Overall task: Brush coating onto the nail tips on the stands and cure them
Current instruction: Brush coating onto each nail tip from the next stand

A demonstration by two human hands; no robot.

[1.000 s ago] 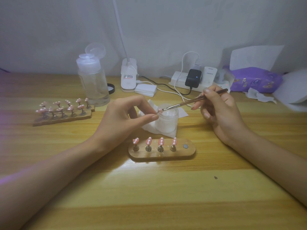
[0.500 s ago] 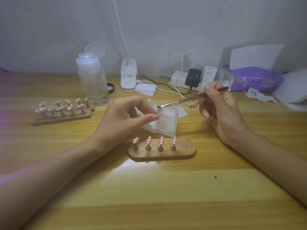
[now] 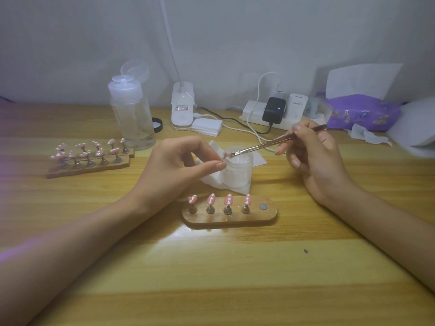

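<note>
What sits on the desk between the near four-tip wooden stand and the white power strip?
In the head view: a frosted jar on a white tissue, with cables behind it.

Pale grey wall [image 3: 247,31] across twelve o'clock, plain and dim. Yellow wood-grain desk [image 3: 211,285] runs to every lower edge. White clip lamp [image 3: 182,109] stands at eleven o'clock, neck rising out of view. Its glare [image 3: 200,234] pools mid-desk.

Head-worn camera looks forward and down, close over the table [image 3: 211,278].
</note>
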